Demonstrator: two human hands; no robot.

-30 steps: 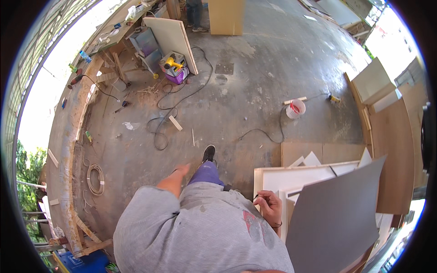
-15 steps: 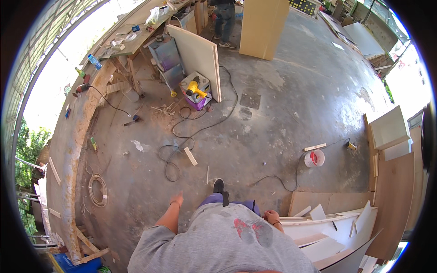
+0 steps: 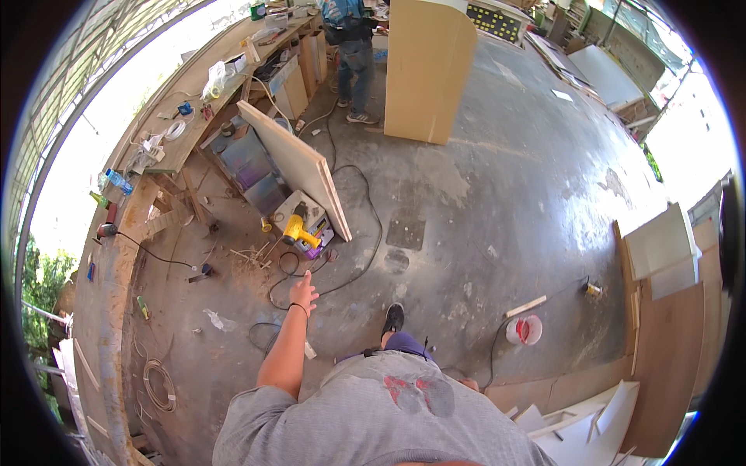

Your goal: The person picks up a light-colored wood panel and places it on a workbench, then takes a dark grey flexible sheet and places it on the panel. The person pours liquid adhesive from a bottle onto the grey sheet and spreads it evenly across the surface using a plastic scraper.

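Note:
My left hand is stretched forward with its fingers spread and nothing in them. Nearest beyond it is a yellow pistol-shaped power tool, lying on a white and purple box. From this angle the hand overlaps the black cable on the floor without visibly holding it. Only a small bit of my right hand shows beside my shirt, and its fingers are hidden. A thick pale board leans on edge behind the box.
A cluttered workbench runs along the left. Black cable loops over the floor. A tall tan panel stands ahead, a person beside it. At right are a white bucket with red inside, a wood strip and leaning boards.
I have stepped forward, so the box and yellow tool are closer. My left hand has risen and reached ahead toward them. My right hand has dropped mostly out of sight behind my shirt.

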